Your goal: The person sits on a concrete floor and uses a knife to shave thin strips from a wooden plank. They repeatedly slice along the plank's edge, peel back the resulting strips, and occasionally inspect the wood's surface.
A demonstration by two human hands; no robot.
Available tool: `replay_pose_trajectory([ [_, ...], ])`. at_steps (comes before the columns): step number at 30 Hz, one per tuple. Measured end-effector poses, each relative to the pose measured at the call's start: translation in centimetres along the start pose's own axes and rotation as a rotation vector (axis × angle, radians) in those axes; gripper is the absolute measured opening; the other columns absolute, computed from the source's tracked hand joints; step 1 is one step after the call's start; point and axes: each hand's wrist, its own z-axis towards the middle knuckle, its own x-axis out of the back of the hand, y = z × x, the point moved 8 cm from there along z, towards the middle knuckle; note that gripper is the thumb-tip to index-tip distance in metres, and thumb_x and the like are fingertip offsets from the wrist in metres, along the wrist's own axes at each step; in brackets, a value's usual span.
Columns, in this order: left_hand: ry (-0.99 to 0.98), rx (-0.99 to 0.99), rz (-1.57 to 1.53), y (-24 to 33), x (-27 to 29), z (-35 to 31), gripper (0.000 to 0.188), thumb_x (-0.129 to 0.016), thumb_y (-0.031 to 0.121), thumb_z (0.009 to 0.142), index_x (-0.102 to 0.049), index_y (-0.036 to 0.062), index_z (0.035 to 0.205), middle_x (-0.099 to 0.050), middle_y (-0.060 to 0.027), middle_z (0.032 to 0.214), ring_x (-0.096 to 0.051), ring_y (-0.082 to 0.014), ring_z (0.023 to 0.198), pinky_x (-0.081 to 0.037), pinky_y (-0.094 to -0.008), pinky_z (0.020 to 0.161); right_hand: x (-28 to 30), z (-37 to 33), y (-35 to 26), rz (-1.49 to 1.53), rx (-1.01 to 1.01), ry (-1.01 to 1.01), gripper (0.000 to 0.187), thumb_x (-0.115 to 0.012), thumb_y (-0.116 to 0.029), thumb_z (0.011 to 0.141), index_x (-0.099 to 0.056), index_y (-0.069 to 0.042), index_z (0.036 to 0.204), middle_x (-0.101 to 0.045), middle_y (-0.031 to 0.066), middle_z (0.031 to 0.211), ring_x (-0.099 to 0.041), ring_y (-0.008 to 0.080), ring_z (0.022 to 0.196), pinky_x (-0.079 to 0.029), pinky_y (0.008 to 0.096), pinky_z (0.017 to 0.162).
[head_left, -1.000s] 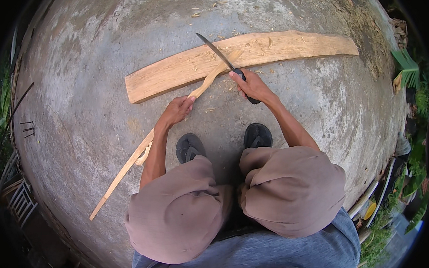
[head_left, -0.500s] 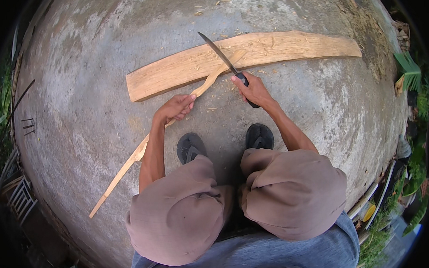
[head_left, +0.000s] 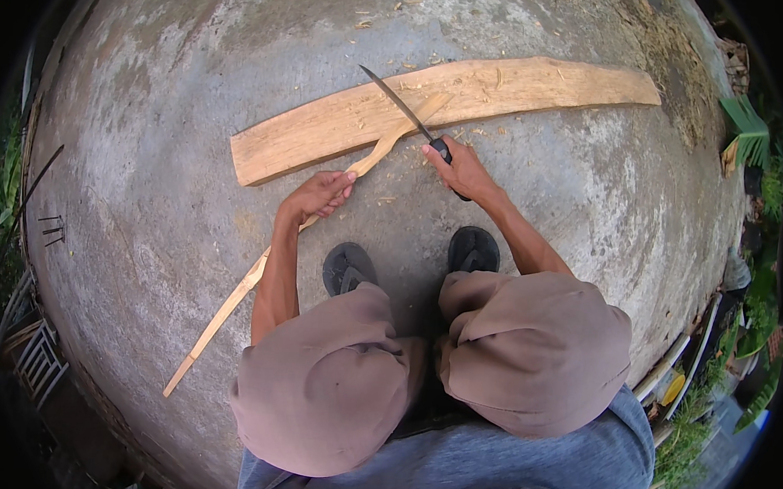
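Note:
My left hand [head_left: 317,196] is closed around a long, thin, carved wooden stick [head_left: 217,322]. The stick slants from the lower left, passes behind my left forearm, and its wider far end lies over a thick pale plank [head_left: 302,135]. In my right hand [head_left: 467,173] is a knife [head_left: 398,103], gripped by its black handle. The dark blade points up and left, crossing above the stick near its far end. Whether the edge touches the wood I cannot tell. Small shavings [head_left: 497,77] lie on the plank.
The plank rests on a stained concrete floor [head_left: 150,173] with wood shavings scattered about. My feet in dark sandals [head_left: 350,269] are close below the plank. Plants [head_left: 746,133] and pale pipes [head_left: 666,366] line the right edge. Bent metal rods [head_left: 53,230] stick out at the left.
The knife and my right hand have shifted slightly down, and the blade has turned so it looks narrower. My left hand and the stick stay nearly in place.

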Motion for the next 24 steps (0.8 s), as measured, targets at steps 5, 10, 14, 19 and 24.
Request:
replay_pose_trajectory([
  [5,0.236,-0.197,0.189,1.1,0.6,-1.1,0.049,-0.06,0.054,0.105,-0.055,0.0117,0.08,-0.047,0.0041,0.066,-0.042,-0.0106,0.055,-0.034,-0.0292,0.051,0.7,-1.0,-2.4,-0.072,-0.034,-0.011,0.06,-0.058,-0.053,0.104,-0.062,0.006,0.112,-0.069,0.0264,0.085,-0.069,0.0427,0.082,-0.052,0.0509,0.075],
  [10,0.692,-0.404,0.68,2.8,-0.4,-3.2,0.043,-0.057,0.044,0.107,-0.059,0.0055,0.087,-0.066,-0.0174,0.074,-0.064,-0.0415,0.068,-0.048,-0.0493,0.064,2.4,-2.8,-4.0,-0.293,0.054,0.121,0.051,-0.061,-0.049,0.103,-0.06,0.002,0.105,-0.07,0.0248,0.081,-0.069,0.0465,0.077,-0.053,0.0524,0.068],
  [14,0.837,-0.37,0.795,4.3,-1.9,-4.4,0.035,-0.054,0.039,0.108,-0.06,0.0074,0.095,-0.069,-0.0227,0.082,-0.065,-0.05,0.082,-0.049,-0.057,0.067,3.0,-3.4,-5.0,-0.453,0.12,0.225,0.045,-0.063,-0.045,0.103,-0.058,-0.001,0.106,-0.071,0.0254,0.084,-0.07,0.0482,0.079,-0.053,0.0549,0.067],
  [19,0.84,-0.397,0.797,4.0,-3.6,-3.5,0.031,-0.051,0.036,0.11,-0.057,0.0072,0.102,-0.069,-0.024,0.081,-0.067,-0.0507,0.08,-0.05,-0.0599,0.066,3.5,-3.3,-5.0,-0.495,0.16,0.228,0.043,-0.065,-0.043,0.102,-0.058,0.0,0.103,-0.071,0.0238,0.08,-0.071,0.0456,0.076,-0.055,0.053,0.063],
  [24,0.86,-0.402,0.814,4.7,-3.8,-4.5,0.029,-0.051,0.034,0.11,-0.058,0.0069,0.101,-0.069,-0.0262,0.082,-0.067,-0.0509,0.08,-0.05,-0.0604,0.066,3.6,-4.5,-7.8,-0.449,0.31,0.266,0.043,-0.065,-0.042,0.102,-0.056,0.0,0.108,-0.072,0.0218,0.082,-0.072,0.0428,0.076,-0.056,0.0521,0.063],
])
